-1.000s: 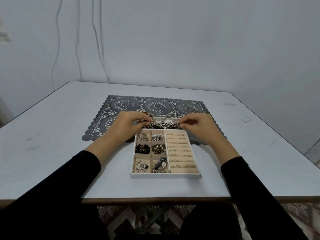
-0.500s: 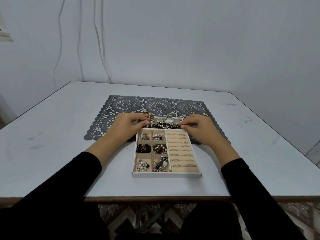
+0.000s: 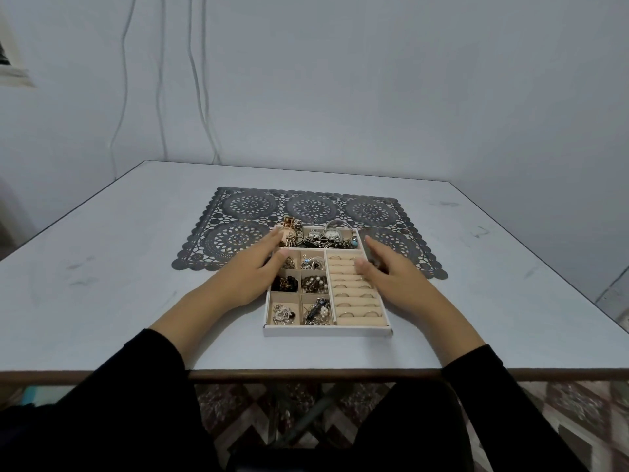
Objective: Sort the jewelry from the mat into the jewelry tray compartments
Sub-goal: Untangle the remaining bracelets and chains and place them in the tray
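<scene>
The tray (image 3: 326, 331) sits near the table (image 3: 102, 284) edge at 6 o'clock, with room at 9 and 3; the left hand (image 3: 253, 272) and right hand (image 3: 391, 272) lie open over its sides, holding nothing

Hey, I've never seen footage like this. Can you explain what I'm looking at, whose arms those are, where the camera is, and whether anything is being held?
There is no machine here. These are a person's own arms in black sleeves, filmed by one wide-angle camera worn on their head, looking forward and down. Every picture comes from that camera.

On the white table lies a dark lacy mat, with a white jewelry tray partly on it. The tray's far compartment holds watches, the small squares hold mixed small jewelry, and the right side holds rings in rows.

The left hand and right hand are open at the tray's left and right edges. Neither holds anything.
</scene>
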Available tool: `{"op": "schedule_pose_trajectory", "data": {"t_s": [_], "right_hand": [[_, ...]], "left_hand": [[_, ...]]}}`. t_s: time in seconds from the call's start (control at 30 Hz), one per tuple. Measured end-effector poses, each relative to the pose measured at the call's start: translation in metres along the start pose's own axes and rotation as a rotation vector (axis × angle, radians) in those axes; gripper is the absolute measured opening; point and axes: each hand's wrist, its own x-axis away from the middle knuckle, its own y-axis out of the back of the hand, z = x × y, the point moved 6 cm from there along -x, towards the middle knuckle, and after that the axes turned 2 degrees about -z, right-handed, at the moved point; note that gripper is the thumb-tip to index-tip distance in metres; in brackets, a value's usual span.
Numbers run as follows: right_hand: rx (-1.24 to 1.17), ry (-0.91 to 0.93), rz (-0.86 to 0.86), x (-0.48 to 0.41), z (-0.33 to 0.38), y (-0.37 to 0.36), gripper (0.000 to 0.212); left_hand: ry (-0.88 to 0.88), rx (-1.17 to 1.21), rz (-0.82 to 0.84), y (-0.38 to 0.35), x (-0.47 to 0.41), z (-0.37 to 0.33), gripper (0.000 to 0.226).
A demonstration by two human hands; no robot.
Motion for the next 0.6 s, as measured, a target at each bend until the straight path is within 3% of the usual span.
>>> {"op": "schedule_pose_trajectory", "data": {"t_s": [0.13,0.27,0.6], "right_hand": [[0.122,0.06,0.059,0.014,0.006,-0.007,0.033],[0.199,0.09,0.057,0.02,0.008,-0.005,0.044],[0.269,0.028,0.032,0.015,-0.004,-0.008,0.051]], "left_hand": [[0.022,-0.031,0.058,-0.005,0.017,0.001,0.057],[0.056,-0.076,0.116,-0.007,0.028,0.002,0.058],[0.055,-0.126,0.134,-0.01,0.029,0.0,0.055]]}}
